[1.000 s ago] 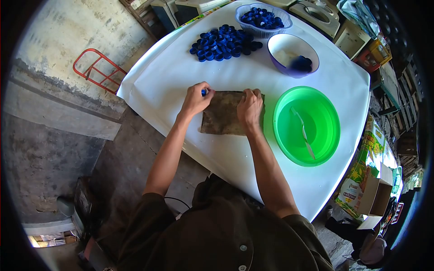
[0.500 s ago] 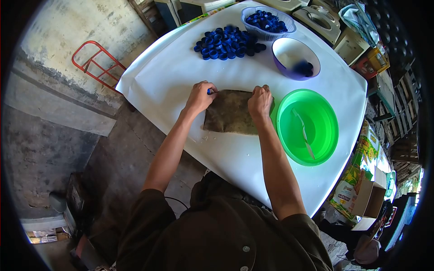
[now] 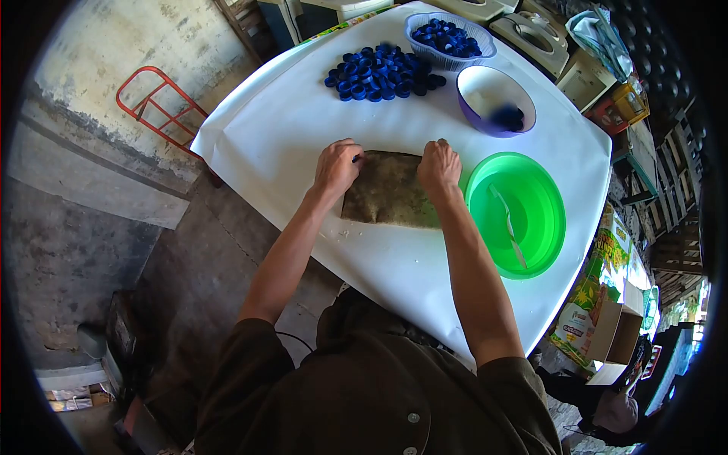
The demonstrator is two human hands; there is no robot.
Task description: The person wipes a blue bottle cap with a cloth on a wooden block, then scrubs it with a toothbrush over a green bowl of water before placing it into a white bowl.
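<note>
A dark brown, stained cloth-like piece (image 3: 388, 189) lies flat on the white table. At its upper left corner is my left hand (image 3: 338, 168), fingers closed, with a small dark thing at the fingertips too small to name. My right hand (image 3: 440, 167) has its fingers closed at the upper right edge of the brown piece; what it grips is hidden. Just right of my right hand stands a green basin (image 3: 485, 189) with a pale strip-like utensil (image 3: 509, 224) inside. Small whitish crumbs lie by the brown piece's lower left corner.
Blue caps (image 3: 375, 72) are piled at the table's back. Behind them stands a pale basket (image 3: 453, 58) of blue caps, with a purple-and-white bowl (image 3: 469, 114) nearer. A red metal frame (image 3: 155, 102) leans left; an open cardboard box (image 3: 613, 334) sits right of the table (image 3: 265, 136).
Both hands have shifted slightly at the brown piece's upper edge. The blue thing at my left fingertips shows less now. The view has moved a little.
</note>
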